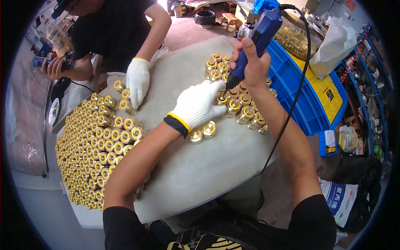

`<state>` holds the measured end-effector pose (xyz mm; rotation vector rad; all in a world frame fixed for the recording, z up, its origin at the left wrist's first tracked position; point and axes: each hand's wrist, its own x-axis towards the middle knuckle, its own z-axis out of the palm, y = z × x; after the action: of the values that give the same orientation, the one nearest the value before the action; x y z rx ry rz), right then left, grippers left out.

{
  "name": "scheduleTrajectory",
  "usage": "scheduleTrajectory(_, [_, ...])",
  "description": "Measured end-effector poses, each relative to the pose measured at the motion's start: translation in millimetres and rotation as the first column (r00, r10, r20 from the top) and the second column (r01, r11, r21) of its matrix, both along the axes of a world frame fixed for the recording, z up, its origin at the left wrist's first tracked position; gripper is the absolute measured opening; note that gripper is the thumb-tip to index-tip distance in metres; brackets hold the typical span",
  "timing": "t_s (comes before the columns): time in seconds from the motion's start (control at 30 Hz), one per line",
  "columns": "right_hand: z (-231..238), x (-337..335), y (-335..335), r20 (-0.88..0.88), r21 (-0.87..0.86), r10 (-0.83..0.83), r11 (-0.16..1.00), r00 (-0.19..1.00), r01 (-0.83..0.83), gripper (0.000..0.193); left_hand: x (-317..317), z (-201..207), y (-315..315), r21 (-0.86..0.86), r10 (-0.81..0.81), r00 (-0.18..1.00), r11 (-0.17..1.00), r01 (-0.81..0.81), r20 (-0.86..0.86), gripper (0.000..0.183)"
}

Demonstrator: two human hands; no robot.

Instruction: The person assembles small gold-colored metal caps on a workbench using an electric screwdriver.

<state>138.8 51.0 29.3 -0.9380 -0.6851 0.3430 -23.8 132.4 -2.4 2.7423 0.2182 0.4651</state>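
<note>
Your left hand [199, 104]: white knit cloth glove; your bare right hand [251, 66]: blue matt plastic engraving tool [257, 37]; fittings [233, 106]: glossy brass metal; table [200, 166]: smooth matt grey; crate [310, 93]: blue plastic

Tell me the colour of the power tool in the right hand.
Blue, with a black cord; the power tool shows best in the head view, gripped by the bare right hand.

Single head view, fisheye, looking steeply down, close over round table [196, 175], edges bent.
</note>
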Motion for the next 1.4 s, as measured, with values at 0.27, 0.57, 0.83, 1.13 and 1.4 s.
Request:
scheduleTrajectory(0.27, [-5,-4,-3,0.105,-0.086,0.068,0.995,0.992,-0.06,0.047,17,-3,10,-0.053,-0.059,0.973,0.997,0.048,-0.222,0.05])
scheduleTrajectory(0.57, [4,-39,-12,0.071,-0.084,0.192,0.979,0.979,-0.186,0.036,6,-17,0,-0.074,-0.026,0.968,0.997,0.008,-0.248,0.048])
scheduleTrajectory(0.83, [-5,-43,-13,0.301,-0.168,0.212,0.971,0.93,-0.168,0.023,9,-20,4,-0.051,-0.081,0.96,0.996,0.07,-0.269,0.041])
scheduleTrajectory(1.13, [-3,-43,-15,0.173,-0.155,0.157,0.979,0.972,-0.131,0.023,9,-14,3,-0.19,-0.139,0.966,0.977,0.097,-0.217,0.04])
scheduleTrajectory(1.4, [-4,-63,-6,0.212,-0.194,-0.043,0.977,0.976,0.085,0.02,11,-39,5,-0.155,-0.126,0.985,0.982,0.107,-0.117,0.038])
